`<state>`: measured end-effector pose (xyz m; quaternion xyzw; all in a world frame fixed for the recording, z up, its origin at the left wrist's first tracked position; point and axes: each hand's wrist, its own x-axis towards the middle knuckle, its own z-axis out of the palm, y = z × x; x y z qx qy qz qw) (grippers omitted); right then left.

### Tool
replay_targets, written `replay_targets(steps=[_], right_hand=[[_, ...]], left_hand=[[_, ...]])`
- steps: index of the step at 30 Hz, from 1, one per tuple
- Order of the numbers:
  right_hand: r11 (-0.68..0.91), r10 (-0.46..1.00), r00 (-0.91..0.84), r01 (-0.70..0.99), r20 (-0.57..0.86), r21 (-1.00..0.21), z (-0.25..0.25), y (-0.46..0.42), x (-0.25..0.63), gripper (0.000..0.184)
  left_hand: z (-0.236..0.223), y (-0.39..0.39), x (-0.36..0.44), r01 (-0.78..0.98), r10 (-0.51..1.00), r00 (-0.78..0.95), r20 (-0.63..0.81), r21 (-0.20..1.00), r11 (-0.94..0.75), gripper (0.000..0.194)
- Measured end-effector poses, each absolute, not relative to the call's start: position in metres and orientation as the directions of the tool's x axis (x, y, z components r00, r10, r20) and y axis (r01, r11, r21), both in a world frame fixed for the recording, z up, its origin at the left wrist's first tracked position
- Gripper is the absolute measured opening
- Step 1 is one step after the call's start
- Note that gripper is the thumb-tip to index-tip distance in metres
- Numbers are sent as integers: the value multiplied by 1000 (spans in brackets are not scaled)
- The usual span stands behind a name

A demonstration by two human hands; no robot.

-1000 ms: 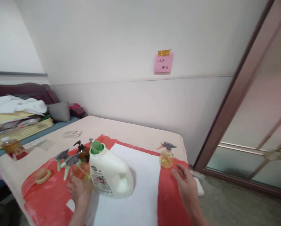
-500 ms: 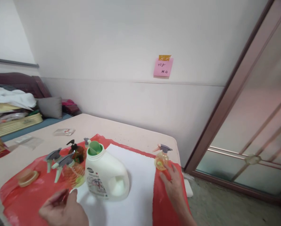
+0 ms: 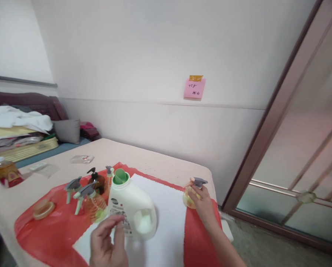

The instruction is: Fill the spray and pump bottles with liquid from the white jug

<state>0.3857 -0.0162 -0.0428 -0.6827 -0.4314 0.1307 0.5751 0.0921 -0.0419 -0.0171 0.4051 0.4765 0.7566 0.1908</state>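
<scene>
My right hand is wrapped around a small clear spray bottle with yellowish contents, a grey head and a pinkish trigger, at the right edge of the white sheet. My left hand is half curled in front of the white jug, thumb and forefinger slightly apart, with nothing visible between them. The white detergent jug stands upright on the sheet, a green insert in its mouth. Left of it are a spray bottle, another grey-headed sprayer and a dark brown pump bottle.
A white sheet lies over red plastic on the pale table. A beige round lid lies at left. Beyond are a bottle of amber liquid and clear packets. A pink note is taped to the wall.
My right hand has closed around the spray bottle from beside it. My left hand has risen and shifted right, in front of the jug. The view has shifted slightly left and up.
</scene>
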Motion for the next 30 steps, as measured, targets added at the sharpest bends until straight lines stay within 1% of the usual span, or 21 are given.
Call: replay_targets(steps=[2, 4, 5, 6, 8, 9, 11, 12, 13, 15, 16, 17, 18, 20, 21, 23, 24, 27, 30], right_hand=[[116, 794, 538, 320, 282, -940, -32, -39, 371, 33], [149, 851, 472, 204, 231, -967, -19, -61, 351, 35], [150, 875, 439, 152, 203, -977, -11, -71, 339, 36], [150, 903, 390, 104, 179, -983, -3, -81, 326, 35], [156, 948, 277, 21, 156, -988, 13, -99, 302, 32], [173, 968, 195, -48, 161, -984, 20, -107, 292, 32], [208, 978, 62, -151, 201, -966, 29, -119, 278, 32], [229, 974, 60, -242, 220, -943, 31, -123, 275, 31], [241, 970, 99, -333, 220, -912, 30, -124, 273, 32], [210, 971, 206, -507, 120, -836, 23, -123, 268, 35], [161, 978, 205, -573, 49, -804, 18, -121, 265, 39], [81, 989, 145, -628, -14, -774, 13, -119, 259, 43], [-13, 998, 41, -673, -55, -739, 8, -118, 252, 48], [-175, 982, -179, -745, -59, -643, 1, -118, 236, 57], [-200, 976, -211, -785, -51, -586, -2, -119, 229, 58], [-253, 967, -237, -831, -96, -496, -5, -122, 220, 56], [-293, 956, -259, -828, -137, -478, -6, -122, 219, 56], [-453, 891, -367, -758, -268, -468, -10, -120, 219, 56], [-479, 873, -336, -729, -354, -489, -15, -117, 217, 53]], left_hand=[[-26, -46, 95, 161, 802, -400, 444, 895, -416, 21], [-29, -50, 102, 174, 918, -146, 367, 923, -342, 22], [-29, -53, 108, 155, 950, -30, 311, 940, -303, 25], [-28, -56, 115, 122, 963, 81, 256, 957, -264, 34], [-23, -64, 130, 37, 947, 267, 180, 980, -196, 65], [-20, -68, 135, -10, 920, 359, 157, 986, -164, 75], [-13, -74, 140, -125, 870, 464, 169, 984, -124, 80], [-10, -76, 139, -197, 859, 474, 192, 974, -109, 79], [-6, -77, 136, -272, 862, 455, 223, 957, -104, 77], [2, -78, 128, -398, 885, 377, 273, 911, -111, 73], [5, -79, 124, -436, 899, 334, 285, 892, -121, 69], [8, -80, 120, -456, 909, 303, 287, 881, -126, 65], [11, -81, 117, -462, 916, 288, 278, 879, -122, 63], [15, -83, 115, -459, 923, 297, 245, 884, -87, 64], [16, -84, 115, -451, 924, 310, 225, 890, -66, 64], [17, -85, 113, -417, 934, 308, 179, 908, -37, 67], [18, -84, 112, -398, 948, 275, 161, 916, -41, 67], [18, -78, 104, -373, 984, 80, 157, 921, -116, 60], [18, -72, 96, -411, 987, -90, 132, 898, -158, 46]])
